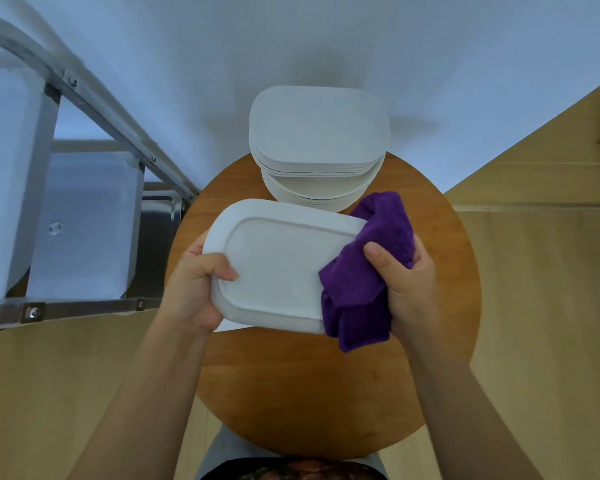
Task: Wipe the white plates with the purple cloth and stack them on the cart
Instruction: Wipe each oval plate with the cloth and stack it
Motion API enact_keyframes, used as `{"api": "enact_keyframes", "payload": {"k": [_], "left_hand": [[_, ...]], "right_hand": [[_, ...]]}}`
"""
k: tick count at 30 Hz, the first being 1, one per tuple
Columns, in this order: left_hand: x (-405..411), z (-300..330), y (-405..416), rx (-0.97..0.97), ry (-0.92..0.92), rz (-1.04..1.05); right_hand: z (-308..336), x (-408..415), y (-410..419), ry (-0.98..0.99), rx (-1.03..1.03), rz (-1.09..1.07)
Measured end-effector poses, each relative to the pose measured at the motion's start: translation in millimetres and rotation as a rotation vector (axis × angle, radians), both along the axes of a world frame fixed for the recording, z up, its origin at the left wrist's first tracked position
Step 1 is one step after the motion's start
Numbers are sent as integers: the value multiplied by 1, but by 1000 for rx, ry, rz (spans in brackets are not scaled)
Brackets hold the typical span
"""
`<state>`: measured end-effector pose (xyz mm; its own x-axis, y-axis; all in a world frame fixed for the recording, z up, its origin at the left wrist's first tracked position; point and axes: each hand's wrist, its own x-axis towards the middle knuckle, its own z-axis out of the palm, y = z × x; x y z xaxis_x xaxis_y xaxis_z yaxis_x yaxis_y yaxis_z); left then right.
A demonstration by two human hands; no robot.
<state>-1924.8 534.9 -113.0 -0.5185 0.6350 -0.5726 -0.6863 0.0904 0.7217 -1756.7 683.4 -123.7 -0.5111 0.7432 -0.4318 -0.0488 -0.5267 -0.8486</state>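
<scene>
A white rectangular plate (278,261) with rounded corners is held above the round wooden table (309,393), its underside with a raised foot ring facing me. My left hand (191,289) grips the plate's left edge, thumb on top. My right hand (406,282) grips the bunched purple cloth (364,282), which wraps the plate's right edge. Behind, at the table's far side, stands a stack of several white plates (319,133). The metal cart (80,216) is at the left, with white trays on its shelves.
A white wall fills the background. Light wooden floor (541,289) surrounds the table on the right and lower left. The cart's metal frame rail (118,123) runs diagonally down to the table's left edge.
</scene>
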Motion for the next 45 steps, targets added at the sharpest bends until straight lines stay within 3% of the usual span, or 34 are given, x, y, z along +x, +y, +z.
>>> {"api": "enact_keyframes", "payload": {"k": [5, 10, 13, 19, 23, 25, 30, 34, 40, 45], "left_hand": [[16, 6, 9, 28, -9, 158], [60, -1, 24, 8, -209, 374], [88, -5, 31, 63, -278, 387], [51, -9, 6, 137, -246, -16], [15, -4, 10, -1, -217, -239], [16, 2, 22, -54, -209, -250], [21, 7, 26, 63, -107, -75], [19, 11, 26, 50, -36, 98], [40, 4, 37, -61, -198, 377], [65, 1, 45, -15, -278, 455]], "right_hand": [[-2, -8, -27, -65, -80, -372], [4, -32, -34, -104, -109, -621], [4, -37, -33, -151, -132, -556], [14, -18, 7, -148, -43, -220], [17, -20, 8, -61, -58, 31], [17, -24, 2, -58, -69, 72], [18, -20, -9, -4, -33, 66], [17, -14, -28, 26, -72, 37], [8, -28, -69, 20, -156, -395], [2, -35, -81, 34, -237, -560]]}}
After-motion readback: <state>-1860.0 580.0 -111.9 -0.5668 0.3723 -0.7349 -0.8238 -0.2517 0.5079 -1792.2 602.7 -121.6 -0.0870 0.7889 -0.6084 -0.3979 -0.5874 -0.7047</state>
